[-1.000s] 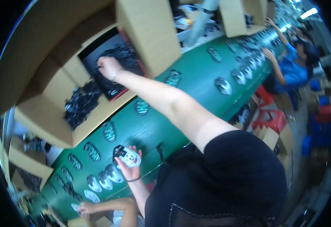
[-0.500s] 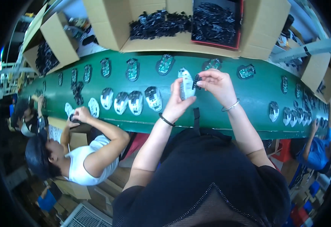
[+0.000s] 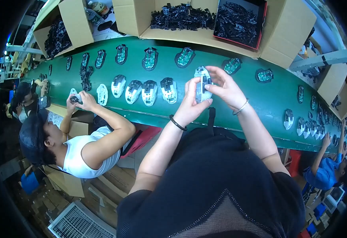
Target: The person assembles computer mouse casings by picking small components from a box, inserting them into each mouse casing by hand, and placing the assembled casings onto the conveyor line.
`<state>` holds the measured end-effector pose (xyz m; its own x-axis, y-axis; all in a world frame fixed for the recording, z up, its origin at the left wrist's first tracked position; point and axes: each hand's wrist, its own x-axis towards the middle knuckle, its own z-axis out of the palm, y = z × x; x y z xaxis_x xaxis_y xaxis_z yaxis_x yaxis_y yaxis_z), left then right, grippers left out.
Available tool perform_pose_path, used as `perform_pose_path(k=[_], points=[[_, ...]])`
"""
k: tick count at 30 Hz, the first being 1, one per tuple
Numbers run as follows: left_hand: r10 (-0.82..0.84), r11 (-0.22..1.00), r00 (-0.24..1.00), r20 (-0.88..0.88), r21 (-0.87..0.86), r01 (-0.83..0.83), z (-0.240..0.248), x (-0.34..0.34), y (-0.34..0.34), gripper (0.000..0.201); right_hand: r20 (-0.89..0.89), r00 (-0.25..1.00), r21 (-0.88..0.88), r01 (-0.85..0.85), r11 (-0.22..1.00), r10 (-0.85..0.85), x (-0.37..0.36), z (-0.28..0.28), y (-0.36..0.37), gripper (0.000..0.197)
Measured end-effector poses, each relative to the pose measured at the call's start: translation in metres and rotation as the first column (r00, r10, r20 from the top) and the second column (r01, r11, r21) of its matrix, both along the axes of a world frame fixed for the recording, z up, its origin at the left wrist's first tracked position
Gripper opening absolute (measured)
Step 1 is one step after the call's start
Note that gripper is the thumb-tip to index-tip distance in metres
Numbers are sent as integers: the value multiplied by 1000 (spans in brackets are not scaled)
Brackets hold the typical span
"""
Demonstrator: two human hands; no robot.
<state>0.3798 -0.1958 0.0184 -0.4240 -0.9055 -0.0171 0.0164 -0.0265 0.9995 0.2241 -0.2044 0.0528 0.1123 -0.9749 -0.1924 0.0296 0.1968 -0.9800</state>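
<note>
My left hand [image 3: 189, 101] grips a white computer mouse shell [image 3: 200, 73] above the near half of the green belt, thumb along its lower end. Lying in the shell's inner side is a small black plastic part [image 3: 206, 81]. My right hand [image 3: 228, 90] closes round the shell's right side, its thumb pressed on the black part and its fingers partly hidden behind. To the left on the belt rest several white shells with black parts in them, the nearest being a mouse shell [image 3: 168, 91]. Beyond my hands lies a mouse base with a green circuit board [image 3: 185, 58].
Across the belt [image 3: 256, 107] stands an open cardboard box [image 3: 173, 35] of loose black parts, with a red-edged black tray [image 3: 237, 23] inside. A co-worker in white [image 3: 90, 154] handles a shell at my left. Another in blue [image 3: 324, 170] reaches over the belt at far right.
The black part, held beside the shell earlier, is now set in it under my right thumb. My right hand has closed in on the shell. The view has shifted slightly.
</note>
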Motion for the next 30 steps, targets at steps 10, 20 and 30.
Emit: perform_pose_path(k=[10, 20, 30], points=[[-1, 999, 997, -72, 48, 4, -5, 8, 4, 62, 234, 972, 27, 16, 1000, -21, 19, -11, 5, 51], [449, 724, 636, -627, 673, 151, -26, 72, -12, 61, 181, 874, 114, -474, 873, 451, 45, -25, -65, 47], [506, 709, 740, -443, 702, -65, -37, 93, -29, 62, -802, 323, -587, -263, 766, -503, 72, -98, -312, 5]])
